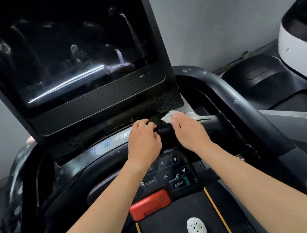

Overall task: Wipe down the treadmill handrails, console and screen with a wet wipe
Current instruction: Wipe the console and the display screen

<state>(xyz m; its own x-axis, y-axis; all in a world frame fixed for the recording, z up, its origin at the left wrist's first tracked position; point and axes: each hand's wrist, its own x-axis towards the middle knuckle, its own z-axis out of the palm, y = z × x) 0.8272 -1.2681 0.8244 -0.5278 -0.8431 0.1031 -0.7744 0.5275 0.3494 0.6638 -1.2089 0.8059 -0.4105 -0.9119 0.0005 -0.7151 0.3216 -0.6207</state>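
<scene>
The treadmill's dark screen (71,54) tilts back above the console (80,163) and shows smears and reflections. My right hand (188,131) presses a crumpled white wet wipe (168,117) onto the black ledge just under the screen's right corner. My left hand (142,140) rests beside it on the same ledge, fingers curled over the edge, holding nothing that I can see. The right handrail (246,106) curves down past my right forearm. The left handrail (15,197) is at the left edge.
A keypad (169,173) with number, PROGRAM and START buttons sits under my wrists, and a red stop button (150,205) lies below it. My white shoes (196,231) stand on the belt. A second machine (302,54) stands to the right, against a grey wall.
</scene>
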